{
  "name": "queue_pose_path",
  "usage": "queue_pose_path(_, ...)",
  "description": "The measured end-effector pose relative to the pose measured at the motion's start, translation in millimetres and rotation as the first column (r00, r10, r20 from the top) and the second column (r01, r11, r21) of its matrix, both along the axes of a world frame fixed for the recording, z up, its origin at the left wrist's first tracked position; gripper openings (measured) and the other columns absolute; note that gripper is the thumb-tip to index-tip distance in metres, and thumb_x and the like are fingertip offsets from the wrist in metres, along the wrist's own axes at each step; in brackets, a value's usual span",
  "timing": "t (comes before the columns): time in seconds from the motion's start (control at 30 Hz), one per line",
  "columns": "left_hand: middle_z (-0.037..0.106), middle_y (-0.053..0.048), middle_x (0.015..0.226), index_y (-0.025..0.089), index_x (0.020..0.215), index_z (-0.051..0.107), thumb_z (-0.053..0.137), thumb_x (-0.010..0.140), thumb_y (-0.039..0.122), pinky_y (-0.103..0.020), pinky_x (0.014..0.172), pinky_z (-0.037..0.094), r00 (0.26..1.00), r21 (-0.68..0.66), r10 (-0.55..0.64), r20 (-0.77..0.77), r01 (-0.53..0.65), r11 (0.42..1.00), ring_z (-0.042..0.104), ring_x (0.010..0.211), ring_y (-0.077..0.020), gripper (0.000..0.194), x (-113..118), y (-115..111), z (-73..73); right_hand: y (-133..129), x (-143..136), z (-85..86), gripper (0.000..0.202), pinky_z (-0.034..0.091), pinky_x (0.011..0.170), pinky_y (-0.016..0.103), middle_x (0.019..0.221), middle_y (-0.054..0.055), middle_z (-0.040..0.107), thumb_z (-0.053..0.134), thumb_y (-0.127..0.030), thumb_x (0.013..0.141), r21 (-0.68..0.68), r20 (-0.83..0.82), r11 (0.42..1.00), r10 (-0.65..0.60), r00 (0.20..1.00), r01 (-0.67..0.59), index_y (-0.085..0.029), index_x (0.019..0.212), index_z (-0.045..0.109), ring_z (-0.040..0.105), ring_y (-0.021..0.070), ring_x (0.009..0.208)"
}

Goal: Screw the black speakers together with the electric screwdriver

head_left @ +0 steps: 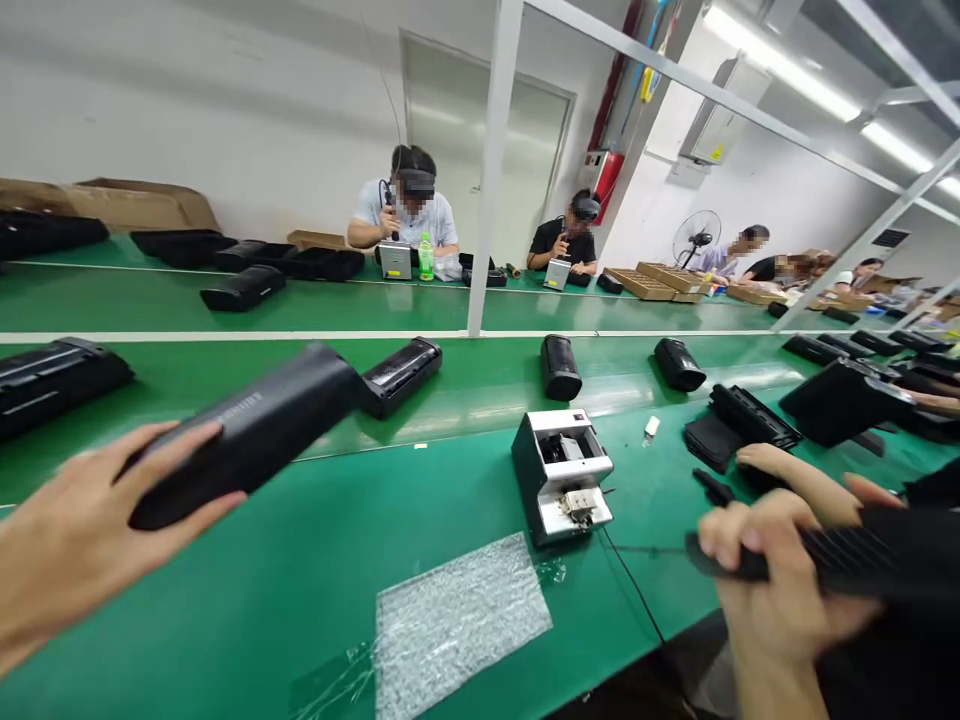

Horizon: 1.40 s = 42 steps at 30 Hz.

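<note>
My left hand (97,530) is closed around a long black plastic housing (262,425) with pale lettering, raised over the left of the green table. At the lower right, my right hand (780,570) is wrapped around a dark ribbed piece (855,555), blurred and partly cut off by the frame. Between my hands stands a small black-and-white machine (566,475) with an open top and a metal fitting in front. Nearer me lies a sheet of silvery bubble wrap (465,625).
Black housings (405,375) rest along the green conveyor belt (480,370). Black parts (739,425) lie at the right, beside another person's arm (802,485). A white post (491,170) rises beyond the belt. A cable (634,585) trails from the machine. Several people work across and farther along.
</note>
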<state>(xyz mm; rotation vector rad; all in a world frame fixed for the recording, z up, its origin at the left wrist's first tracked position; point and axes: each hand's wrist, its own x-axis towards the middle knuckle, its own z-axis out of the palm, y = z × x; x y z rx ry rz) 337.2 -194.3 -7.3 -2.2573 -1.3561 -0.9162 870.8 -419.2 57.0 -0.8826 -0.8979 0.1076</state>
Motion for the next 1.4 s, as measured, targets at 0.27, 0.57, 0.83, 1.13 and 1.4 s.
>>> queue_pose_path(0.27,0.055,-0.006,0.174,0.051,0.165,0.058,0.064,0.099,-0.001,-0.064,0.141,0.032,0.842,0.034,-0.483,-0.24,0.504,0.863,0.055,0.161,-0.0336,0.084,132.6,-119.3,-90.6,90.3,5.8,-9.9,0.044,0.051,0.045,0.027,0.068,-0.013,0.061,0.086,-0.028,0.098,-0.126,0.101,0.985,0.133,0.986,-0.12,-0.026,0.133,0.058,0.055,0.0115,0.041)
queue_pose_path(0.57,0.077,-0.005,0.132,0.042,0.147,0.076,0.077,0.107,0.048,-0.045,0.139,0.031,0.829,-0.09,-0.558,0.013,0.557,0.825,0.069,0.127,-0.0259,0.04,156.6,-165.4,-108.1,75.6,-3.7,-25.0,0.034,0.048,0.045,0.025,0.066,-0.013,0.057,0.083,-0.024,0.101,-0.279,0.064,0.919,0.306,0.95,-0.278,-0.028,0.126,0.06,0.053,0.0104,0.041)
queue_pose_path(0.83,0.062,-0.013,0.168,0.048,0.173,0.048,0.104,0.071,0.049,-0.054,0.11,0.055,0.838,-0.392,-0.477,-0.264,0.359,0.847,0.068,0.136,-0.0428,0.116,172.2,-159.7,-92.6,38.5,-34.1,23.8,0.039,0.052,0.043,0.024,0.067,-0.013,0.06,0.081,-0.017,0.102,-0.115,-0.041,0.912,0.391,0.919,-0.393,-0.037,0.131,0.066,0.051,0.0089,0.039)
queue_pose_path(1.13,0.068,-0.012,0.16,0.052,0.168,0.054,0.1,0.076,0.065,-0.054,0.109,0.052,0.865,-0.384,-0.465,-0.188,0.371,0.845,0.07,0.13,-0.0401,0.104,165.1,-169.1,-92.6,63.1,-57.3,20.5,0.039,0.051,0.043,0.023,0.069,-0.013,0.058,0.076,-0.016,0.103,-0.151,-0.035,0.861,0.486,0.873,-0.486,-0.037,0.134,0.063,0.052,0.009,0.041)
queue_pose_path(1.4,0.067,-0.014,0.159,0.048,0.167,0.058,0.096,0.078,0.07,-0.054,0.111,0.048,0.869,-0.337,-0.466,-0.163,0.395,0.855,0.068,0.131,-0.041,0.099,169.2,-169.6,-96.5,67.2,-58.6,14.4,0.039,0.05,0.043,0.024,0.069,-0.012,0.057,0.076,-0.018,0.104,-0.203,0.006,0.849,0.499,0.867,-0.487,-0.036,0.135,0.062,0.051,0.0099,0.041)
